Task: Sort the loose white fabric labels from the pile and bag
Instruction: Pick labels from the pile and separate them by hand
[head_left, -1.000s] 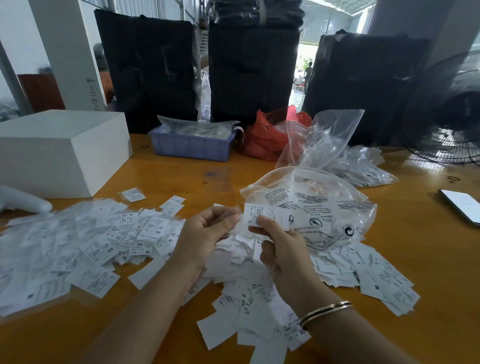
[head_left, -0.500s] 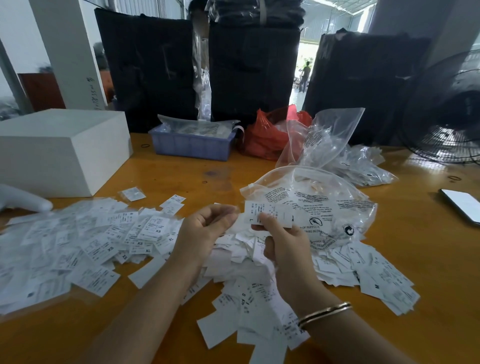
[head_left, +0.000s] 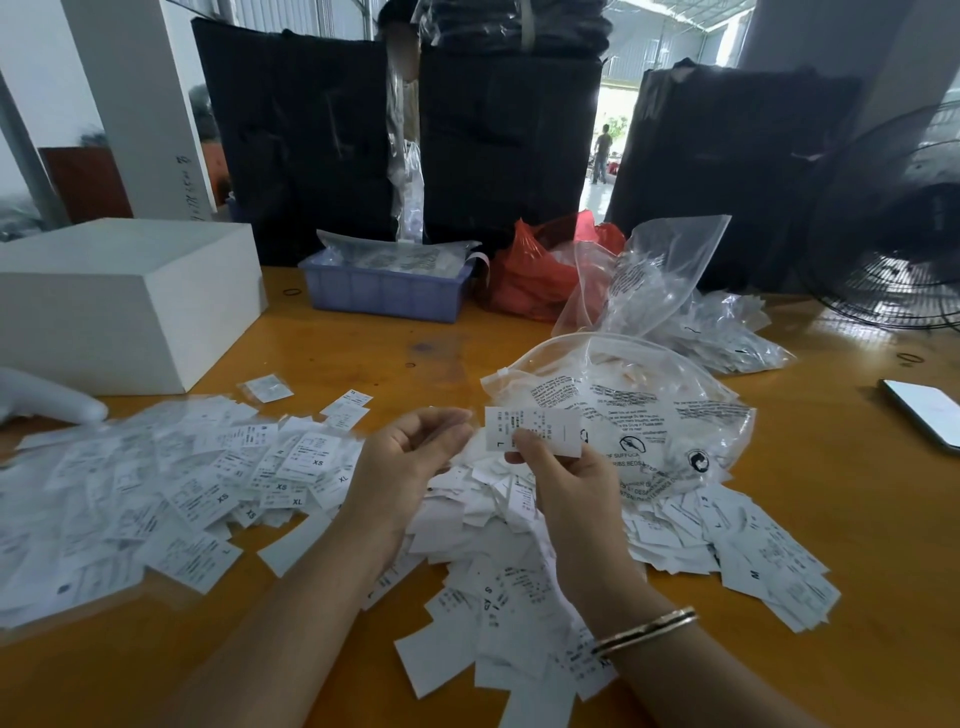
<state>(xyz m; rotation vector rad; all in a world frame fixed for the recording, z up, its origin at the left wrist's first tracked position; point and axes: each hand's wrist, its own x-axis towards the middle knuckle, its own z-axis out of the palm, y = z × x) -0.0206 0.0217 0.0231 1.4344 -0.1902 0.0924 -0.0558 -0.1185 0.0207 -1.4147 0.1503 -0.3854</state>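
Meanwhile, right hand (head_left: 566, 483) pinches a label (head_left: 532, 431) upright; left hand (head_left: 405, 462) hovers beside, fingers loosely curled, empty.

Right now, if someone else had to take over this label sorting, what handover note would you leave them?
Right hand: pinches one white label, marked L, held up to read.
Left hand: fingers loosely curled, holding nothing.
Unsorted pile lies under both hands; the clear printed bag behind it still holds labels.
Done: a spread of labels lies on the left, XS, XL and L showing.
Left: place the held label, then work through pile and bag.
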